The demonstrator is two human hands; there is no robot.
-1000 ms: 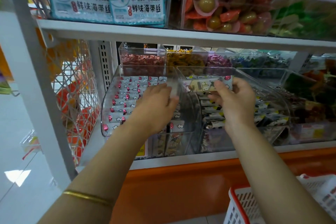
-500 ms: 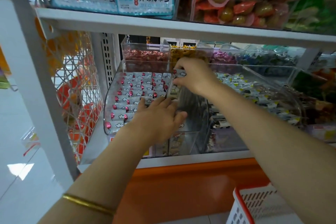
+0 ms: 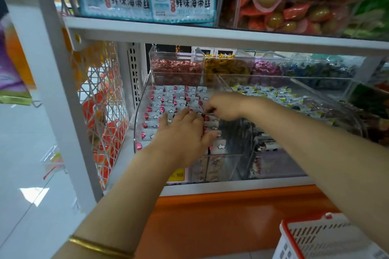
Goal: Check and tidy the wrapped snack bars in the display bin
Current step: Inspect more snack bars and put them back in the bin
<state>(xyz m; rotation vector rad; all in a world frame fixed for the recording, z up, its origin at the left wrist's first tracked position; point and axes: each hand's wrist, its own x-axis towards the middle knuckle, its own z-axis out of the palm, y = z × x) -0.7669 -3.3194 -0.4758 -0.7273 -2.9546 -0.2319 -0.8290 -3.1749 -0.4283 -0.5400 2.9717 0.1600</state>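
Bin (image 3: 139, 124): one, clear, on lower shelf.
Bars (image 3: 168, 99): in the bin, in rows; too many to count.
Left hand (image 3: 183, 132): fingers straight, apart, flat on Bars.
Right hand (image 3: 225, 107): fingers curled together, pinching one.
Basket (image 3: 294, 244): one, lower right.

The snack bars (image 3: 168, 99) lay in rows in the display bin (image 3: 136, 124) at the left end of the lower shelf (image 3: 210, 188). The left hand (image 3: 183, 134) rested on the front rows. The right hand (image 3: 225, 107), just behind it, pinched a bar near the bin's right wall. A second bin (image 3: 263, 79) stood just to the right, and smaller bins (image 3: 176, 57) stood behind.
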